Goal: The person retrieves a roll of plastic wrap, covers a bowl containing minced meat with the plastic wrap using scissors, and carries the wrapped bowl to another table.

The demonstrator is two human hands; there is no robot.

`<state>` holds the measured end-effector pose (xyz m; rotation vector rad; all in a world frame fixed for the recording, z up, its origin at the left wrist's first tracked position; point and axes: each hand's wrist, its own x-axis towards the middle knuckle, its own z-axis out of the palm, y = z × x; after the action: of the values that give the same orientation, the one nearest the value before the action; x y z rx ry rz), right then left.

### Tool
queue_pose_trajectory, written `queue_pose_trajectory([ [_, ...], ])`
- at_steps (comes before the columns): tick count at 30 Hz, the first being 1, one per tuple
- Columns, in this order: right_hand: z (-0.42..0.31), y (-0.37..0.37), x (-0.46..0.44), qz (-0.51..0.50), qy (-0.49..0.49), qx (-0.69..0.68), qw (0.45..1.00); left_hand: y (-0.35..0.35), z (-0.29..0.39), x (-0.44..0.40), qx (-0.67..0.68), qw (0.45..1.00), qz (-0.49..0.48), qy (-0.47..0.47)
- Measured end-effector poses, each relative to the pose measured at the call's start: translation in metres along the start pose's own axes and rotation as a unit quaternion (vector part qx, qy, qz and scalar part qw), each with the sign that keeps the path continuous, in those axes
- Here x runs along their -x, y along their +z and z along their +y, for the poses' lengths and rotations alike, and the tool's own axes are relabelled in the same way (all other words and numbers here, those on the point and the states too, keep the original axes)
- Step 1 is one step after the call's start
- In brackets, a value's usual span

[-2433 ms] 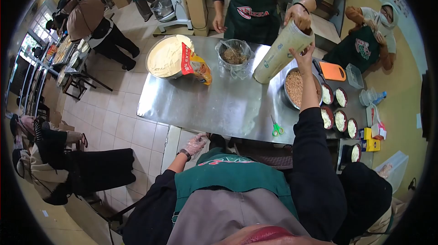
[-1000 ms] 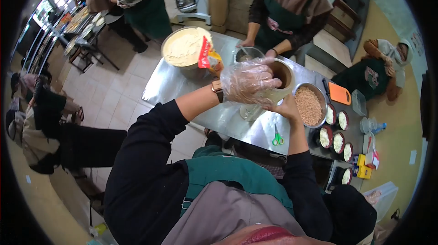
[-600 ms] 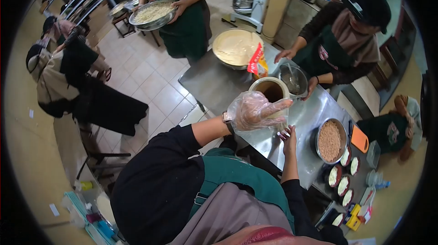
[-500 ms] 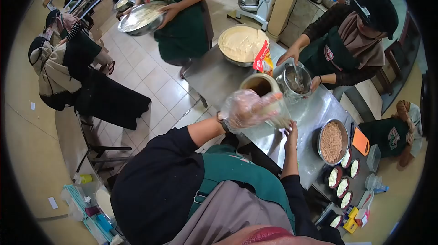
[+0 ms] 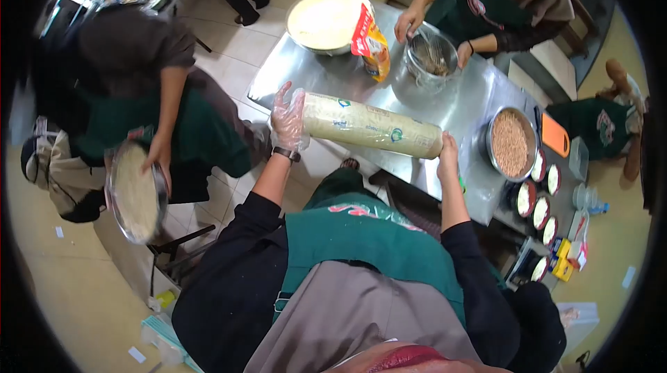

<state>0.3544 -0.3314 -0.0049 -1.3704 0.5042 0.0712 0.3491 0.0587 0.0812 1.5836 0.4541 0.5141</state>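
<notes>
While the plastic-wrap roll (image 5: 373, 125) had its open end up half a second ago, I now see it sideways over the near edge of the worktop (image 5: 278, 70): gloved left hand (image 5: 287, 120) open against one end, bare right hand (image 5: 449, 157) gripping the other.

The roll (image 5: 373, 127) looks to be wrapped in smooth, glossy plastic film, while the glove (image 5: 290, 128) is thin, crinkled, see-through plastic. The surface (image 5: 472, 98) is shiny, smooth metal with blurred reflections, the bowl (image 5: 533, 145) is glossy metal around rough, grainy crumbs (image 5: 511, 142), and the pouch (image 5: 375, 50) is slick plastic. Apron (image 5: 375, 241) and sleeves (image 5: 479, 282) are matt cloth.
</notes>
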Motion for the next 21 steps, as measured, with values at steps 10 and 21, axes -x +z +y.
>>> queue_pose_trajectory([
  [10, 0.000, -0.076, 0.058, 0.185, 0.050, 0.031, 0.981, 0.048, -0.089, 0.002, -0.017, 0.940, -0.294, -0.172],
  [21, -0.029, -0.069, 0.095, 0.107, -0.247, 0.519, 0.811, 0.041, -0.053, -0.031, -0.115, 0.816, -0.552, -0.123],
])
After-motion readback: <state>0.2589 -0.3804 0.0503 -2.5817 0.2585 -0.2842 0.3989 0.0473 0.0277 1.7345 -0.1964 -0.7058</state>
